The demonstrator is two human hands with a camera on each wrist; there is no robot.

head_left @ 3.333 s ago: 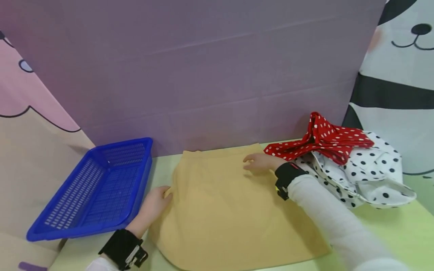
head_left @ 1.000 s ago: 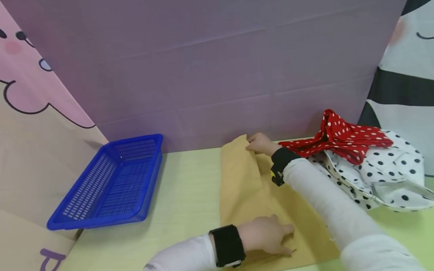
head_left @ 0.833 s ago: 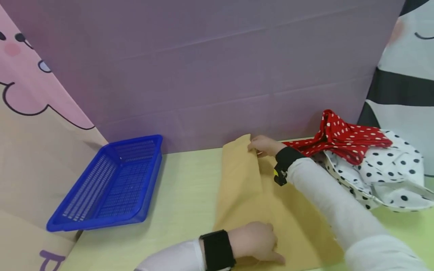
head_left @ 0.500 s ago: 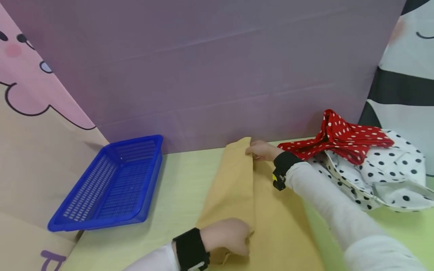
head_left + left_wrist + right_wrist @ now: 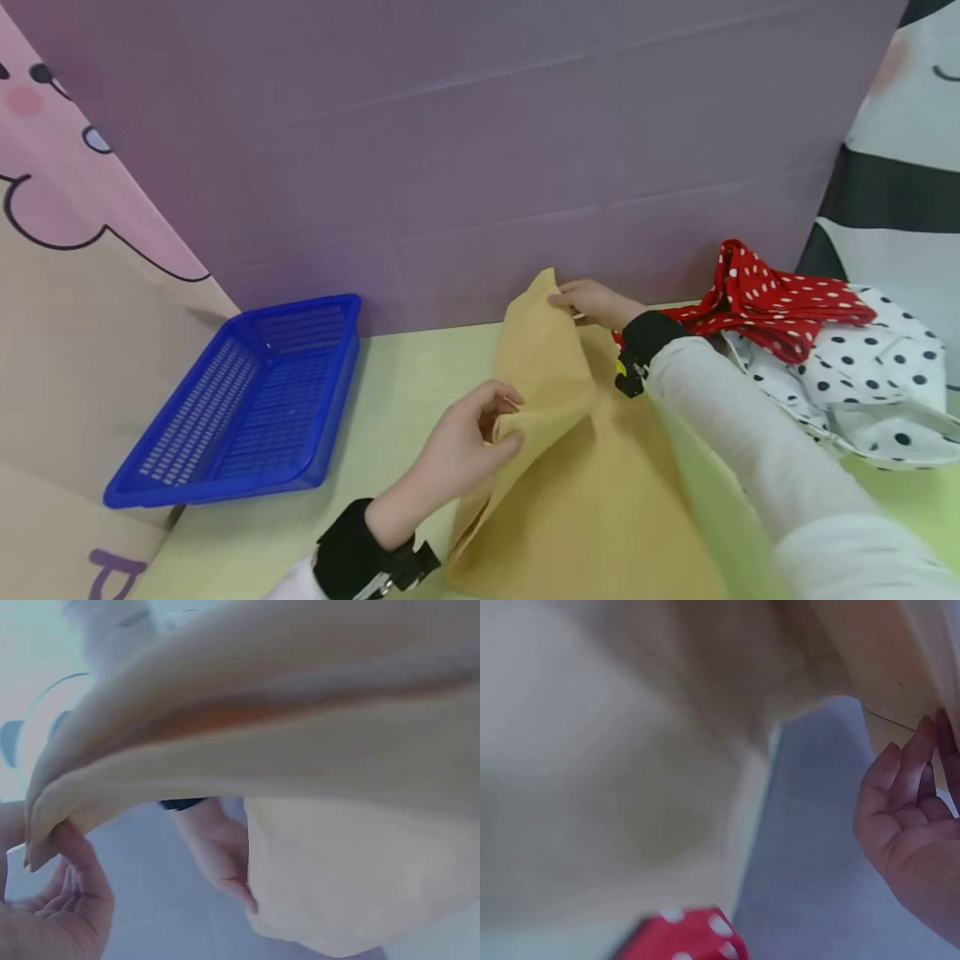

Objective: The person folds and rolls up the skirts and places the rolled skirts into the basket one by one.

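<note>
Head view shows your left hand [image 5: 461,450] has come up from the near edge and now pinches the cloth [image 5: 600,500] fold in the air; your right hand [image 5: 592,302] pinches the far corner, so the folded flap is lifted again off the table [image 5: 390,417].

The tan cloth [image 5: 600,467] pinched by the left hand [image 5: 457,450] and the right hand [image 5: 592,302] is a soft, matt woven fabric with a smooth face. Left of the grip, the basket [image 5: 240,408] is glossy blue plastic mesh; right of it lie matt dotted fabrics, one red [image 5: 772,300], one white [image 5: 870,375]. Below, the table [image 5: 405,392] looks smooth, pale green, faintly sheened.
</note>
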